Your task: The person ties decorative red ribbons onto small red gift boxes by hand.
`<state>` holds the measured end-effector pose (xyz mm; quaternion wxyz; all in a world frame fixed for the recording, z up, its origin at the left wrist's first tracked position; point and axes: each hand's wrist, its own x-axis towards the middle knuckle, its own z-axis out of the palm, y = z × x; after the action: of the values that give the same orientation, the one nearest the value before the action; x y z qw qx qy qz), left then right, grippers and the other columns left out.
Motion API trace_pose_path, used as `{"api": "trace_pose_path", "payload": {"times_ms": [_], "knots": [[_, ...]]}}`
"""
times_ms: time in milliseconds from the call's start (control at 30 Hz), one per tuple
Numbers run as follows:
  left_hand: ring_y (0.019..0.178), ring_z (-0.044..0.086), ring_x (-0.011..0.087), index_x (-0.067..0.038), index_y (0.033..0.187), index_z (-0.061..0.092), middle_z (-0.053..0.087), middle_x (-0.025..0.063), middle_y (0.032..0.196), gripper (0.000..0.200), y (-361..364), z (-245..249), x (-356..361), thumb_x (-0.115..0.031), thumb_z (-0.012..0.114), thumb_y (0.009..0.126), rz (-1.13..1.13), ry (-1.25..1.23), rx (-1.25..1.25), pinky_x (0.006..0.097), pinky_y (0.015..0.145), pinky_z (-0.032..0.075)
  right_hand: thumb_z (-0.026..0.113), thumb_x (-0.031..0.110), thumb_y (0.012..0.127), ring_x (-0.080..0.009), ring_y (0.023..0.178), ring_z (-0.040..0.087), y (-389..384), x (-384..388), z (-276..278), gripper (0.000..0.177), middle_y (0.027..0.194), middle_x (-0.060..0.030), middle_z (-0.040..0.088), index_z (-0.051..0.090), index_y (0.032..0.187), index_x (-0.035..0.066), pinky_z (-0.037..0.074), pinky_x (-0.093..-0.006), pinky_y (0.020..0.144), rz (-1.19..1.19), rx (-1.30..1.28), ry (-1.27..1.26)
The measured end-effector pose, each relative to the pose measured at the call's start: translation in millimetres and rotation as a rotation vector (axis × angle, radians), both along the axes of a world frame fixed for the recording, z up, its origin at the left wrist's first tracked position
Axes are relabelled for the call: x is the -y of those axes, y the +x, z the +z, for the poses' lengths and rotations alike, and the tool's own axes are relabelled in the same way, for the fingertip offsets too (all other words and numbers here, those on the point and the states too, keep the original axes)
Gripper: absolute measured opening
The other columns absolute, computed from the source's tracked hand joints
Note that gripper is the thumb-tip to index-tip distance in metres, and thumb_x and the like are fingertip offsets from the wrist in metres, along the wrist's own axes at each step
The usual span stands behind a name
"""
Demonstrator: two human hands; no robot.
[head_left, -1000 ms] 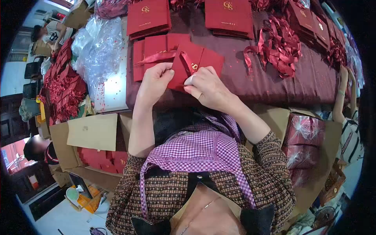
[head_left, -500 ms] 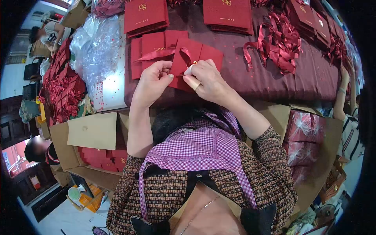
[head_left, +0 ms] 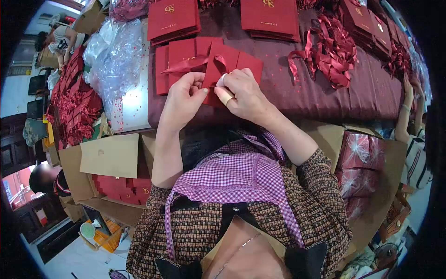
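Observation:
A flat red paper bag (head_left: pixel 244 60) lies tilted before me on the dark red cloth, overlapping other flat red bags (head_left: pixel 174 49). A ribbon loop (head_left: pixel 220 60) on it runs down towards the fingers of my right hand (head_left: pixel 244 90). Those fingers are closed at the bag's lower part, pinching the red ribbon; its thumb and a finger wear tan and white bands. My left hand (head_left: pixel 186 97) is closed thumb to fingers at the bag's left edge, and what its fingertips pinch is hidden. Another loose ribbon (head_left: pixel 186 64) lies above my left hand.
Red bag stacks (head_left: pixel 174 18) stand along the far side. A ribbon heap (head_left: pixel 332 56) lies to the right, clear plastic wrap (head_left: pixel 116 60) to the left. Open cartons (head_left: pixel 109 156) with red bags and wrapped packs (head_left: pixel 360 162) flank me. A co-worker's arms (head_left: pixel 408 107) reach in at right.
My right hand has shifted slightly left and down, closer to my left hand. The bag has moved a little left with it. My left hand is nearly still.

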<state>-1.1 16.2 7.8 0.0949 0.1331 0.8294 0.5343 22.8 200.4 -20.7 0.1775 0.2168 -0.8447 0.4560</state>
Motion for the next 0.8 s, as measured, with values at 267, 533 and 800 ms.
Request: {"api": "trace_pose_path", "payload": {"times_ms": [267,533,800], "knots": [[0.071,0.055,0.0124,0.004,0.107,0.060,0.063,0.0089,0.085,0.030,7,1,-9,0.003,0.063,0.077,0.051,-0.055,-0.064,0.0271,0.067,0.049,0.062,0.015,0.072,-0.0267,0.067,0.056,-4,5,17,0.012,0.067,-0.0099,0.061,0.056,0.067,0.006,0.036,-0.0391,0.070,-0.072,-0.068,0.230],[0.070,0.059,0.0155,0.004,0.099,0.061,0.063,0.0120,0.083,0.022,16,6,-19,0.003,0.062,0.077,0.134,-0.144,-0.333,0.0292,0.067,0.051,0.063,0.016,0.069,-0.0252,0.066,0.057,-3,14,30,0.011,0.063,-0.0078,0.060,0.057,0.066,0.007,0.037,-0.0384,0.070,-0.093,-0.313,0.495],[0.076,0.054,0.0061,0.004,0.106,0.062,0.063,0.0015,0.089,0.022,12,-2,-7,0.005,0.061,0.084,0.211,-0.002,-0.066,0.0202,0.070,0.045,0.065,0.009,0.074,-0.0252,0.063,0.053,-9,-1,12,0.008,0.062,-0.0077,0.055,0.060,0.070,0.005,0.038,-0.0353,0.072,-0.011,-0.025,0.055]]}}
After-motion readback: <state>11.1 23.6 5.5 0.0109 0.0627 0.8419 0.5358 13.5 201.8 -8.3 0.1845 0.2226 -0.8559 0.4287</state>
